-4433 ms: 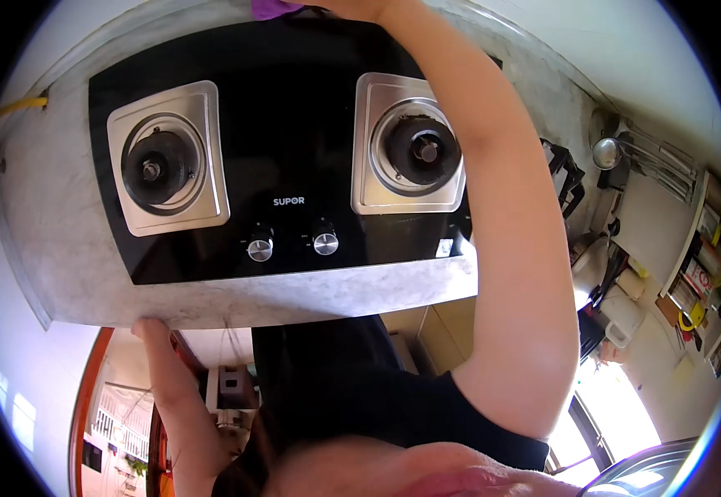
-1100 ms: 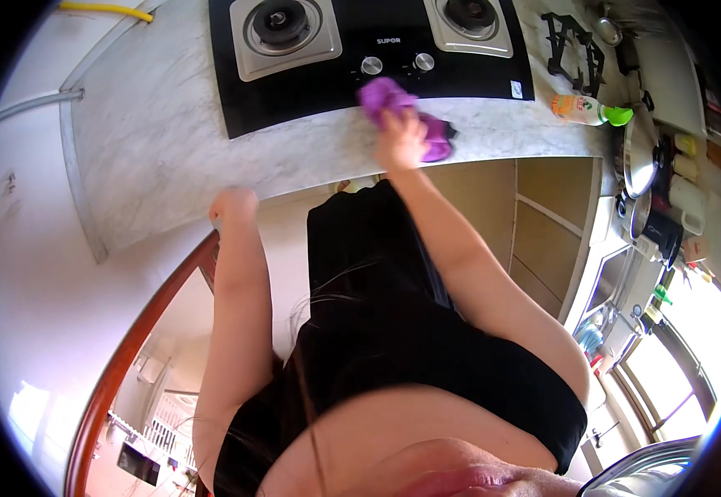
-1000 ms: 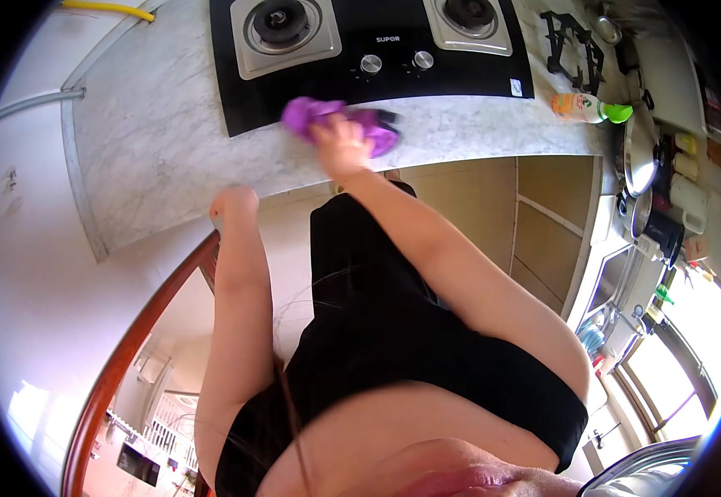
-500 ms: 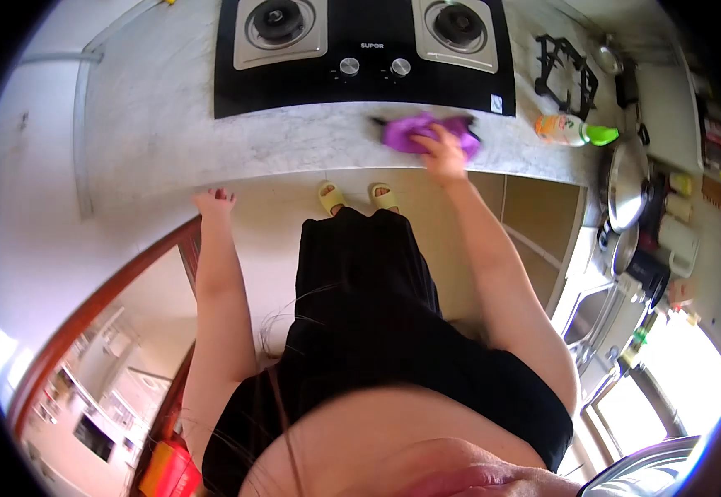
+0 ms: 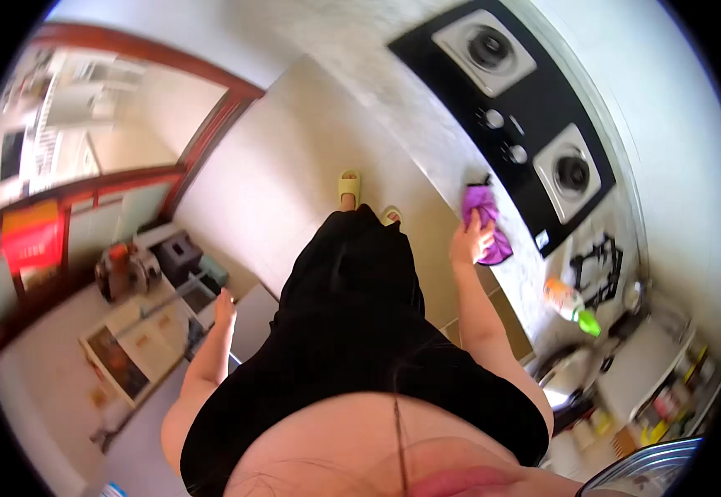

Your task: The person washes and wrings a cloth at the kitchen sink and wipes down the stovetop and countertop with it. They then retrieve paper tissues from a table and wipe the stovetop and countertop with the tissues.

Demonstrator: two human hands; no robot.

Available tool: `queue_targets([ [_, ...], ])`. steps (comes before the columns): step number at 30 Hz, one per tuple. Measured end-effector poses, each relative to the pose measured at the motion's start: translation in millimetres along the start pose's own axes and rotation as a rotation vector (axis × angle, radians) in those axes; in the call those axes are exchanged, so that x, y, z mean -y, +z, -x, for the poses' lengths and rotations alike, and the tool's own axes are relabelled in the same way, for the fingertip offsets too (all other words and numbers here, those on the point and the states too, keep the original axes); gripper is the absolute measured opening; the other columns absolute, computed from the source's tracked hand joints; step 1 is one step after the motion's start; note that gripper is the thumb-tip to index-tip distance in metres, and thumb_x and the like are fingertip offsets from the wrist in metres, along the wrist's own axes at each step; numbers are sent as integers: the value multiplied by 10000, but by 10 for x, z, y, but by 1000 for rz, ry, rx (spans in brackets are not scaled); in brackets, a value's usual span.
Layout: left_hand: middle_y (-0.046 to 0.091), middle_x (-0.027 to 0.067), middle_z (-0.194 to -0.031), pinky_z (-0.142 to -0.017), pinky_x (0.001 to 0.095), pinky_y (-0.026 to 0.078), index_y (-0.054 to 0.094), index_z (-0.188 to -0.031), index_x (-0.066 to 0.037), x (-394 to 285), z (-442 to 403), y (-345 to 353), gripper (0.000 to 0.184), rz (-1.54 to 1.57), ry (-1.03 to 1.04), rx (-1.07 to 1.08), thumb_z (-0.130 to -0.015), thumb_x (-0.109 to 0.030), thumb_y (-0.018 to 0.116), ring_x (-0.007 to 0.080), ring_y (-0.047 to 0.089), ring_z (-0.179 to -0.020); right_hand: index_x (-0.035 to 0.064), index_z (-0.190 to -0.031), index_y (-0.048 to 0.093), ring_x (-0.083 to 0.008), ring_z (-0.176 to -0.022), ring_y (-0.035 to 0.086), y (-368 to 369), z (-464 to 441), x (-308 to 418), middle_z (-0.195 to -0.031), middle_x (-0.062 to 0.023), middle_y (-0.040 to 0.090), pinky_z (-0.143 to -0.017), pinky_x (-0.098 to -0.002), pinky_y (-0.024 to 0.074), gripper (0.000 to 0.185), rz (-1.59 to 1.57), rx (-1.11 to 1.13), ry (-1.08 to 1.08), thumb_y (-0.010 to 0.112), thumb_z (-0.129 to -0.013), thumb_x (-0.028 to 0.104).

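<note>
My right hand (image 5: 470, 243) grips a purple cloth (image 5: 481, 206) at the front edge of the marble-look counter (image 5: 427, 132). The cloth is bunched under my fingers, and part of it overhangs the edge. Close beyond it lies the black gas stove (image 5: 468, 99) with two burners and two knobs. My left hand (image 5: 225, 306) hangs low at my side, apart from the counter, and I see nothing in it. Its fingers are too small and turned away to read.
Right of the stove, a spray bottle with a green top (image 5: 572, 306) lies on the counter beside a black pot stand (image 5: 597, 269). Pans (image 5: 566, 377) stand further along. A red-framed doorway (image 5: 211, 124) and a cabinet with appliances (image 5: 180, 257) are on the left.
My view has turned, so the stove now slants at the upper right. The purple cloth has come to the counter's front edge with my right hand. My left hand has dropped lower.
</note>
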State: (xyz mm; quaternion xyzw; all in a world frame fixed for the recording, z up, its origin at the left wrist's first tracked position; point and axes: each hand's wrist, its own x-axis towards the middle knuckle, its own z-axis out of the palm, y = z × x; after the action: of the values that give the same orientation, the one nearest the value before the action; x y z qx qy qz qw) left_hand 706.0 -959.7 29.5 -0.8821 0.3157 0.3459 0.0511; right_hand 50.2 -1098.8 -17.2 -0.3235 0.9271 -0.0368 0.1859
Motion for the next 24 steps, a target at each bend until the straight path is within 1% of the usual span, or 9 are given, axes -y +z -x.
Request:
queue_targets([
  [1,640,249,-1001,-864,458,445,605,-1072,31,708,170,213,609,-244,295,-188,-996,-489,296,378,609,-920,369,-1341,492,-369,-1337,279,4,12,317,-1511,-103,256,-977,-615,355,467,23,51,-145,591,-893,283],
  [2,648,224,-1052,-894,423,440,597,-1136,36,690,557,199,632,188,-146,-77,-1001,-497,286,333,611,-977,363,-1337,501,-367,-1333,287,5,11,610,-1515,-92,255,-970,-619,361,460,67,87,-314,585,-892,278],
  [6,650,203,-1091,-943,434,413,597,-1159,39,1044,1687,600,704,379,-492,-148,-992,-547,243,336,590,-1060,335,-1314,537,-364,-1324,308,233,-155,1705,-1517,-62,272,-949,-627,382,465,251,100,-827,597,-864,233],
  [10,650,191,-1116,-980,452,382,607,-1102,31,1764,2161,1466,737,302,-533,-9,-983,-580,212,344,581,-1077,312,-1290,566,-368,-1332,312,451,-415,2871,-1505,-68,298,-957,-606,397,494,226,122,-885,599,-825,145],
  [14,644,153,-1033,-850,435,415,616,-1057,1,1736,2211,2246,681,563,-741,0,-975,-575,261,303,585,-959,309,-1269,586,-375,-1321,351,653,-760,4133,-1505,-108,307,-976,-584,418,486,326,96,-1019,604,-815,135],
  [16,639,138,-999,-799,426,419,619,-1039,-12,1574,2102,2387,658,689,-796,0,-971,-573,281,286,581,-915,285,-1231,616,-350,-1274,453,778,-903,4806,-1380,-200,473,-985,-476,440,429,224,83,-1044,576,-827,147],
  [17,636,130,-982,-774,422,421,620,-1030,-19,1510,1979,2405,646,761,-822,-16,-968,-572,292,278,580,-893,270,-1224,621,-374,-1103,586,887,-840,5156,-1275,-195,563,-913,-452,489,422,78,81,-951,554,-830,134],
  [19,631,115,-948,-724,413,425,623,-1012,-31,1424,1626,2303,623,941,-873,-76,-964,-569,312,261,576,-849,150,-1242,591,-379,-845,677,1142,-650,5789,-1008,-205,667,-734,-435,562,440,-341,278,-1182,521,-816,66],
  [24,617,78,-862,-598,390,436,631,-966,-63,1371,331,1455,568,1481,-914,-276,-953,-564,363,219,568,-739,108,-1316,490,-363,-906,675,1023,1402,6739,-1122,-168,635,-780,-470,577,408,-981,1340,-628,477,-911,57],
])
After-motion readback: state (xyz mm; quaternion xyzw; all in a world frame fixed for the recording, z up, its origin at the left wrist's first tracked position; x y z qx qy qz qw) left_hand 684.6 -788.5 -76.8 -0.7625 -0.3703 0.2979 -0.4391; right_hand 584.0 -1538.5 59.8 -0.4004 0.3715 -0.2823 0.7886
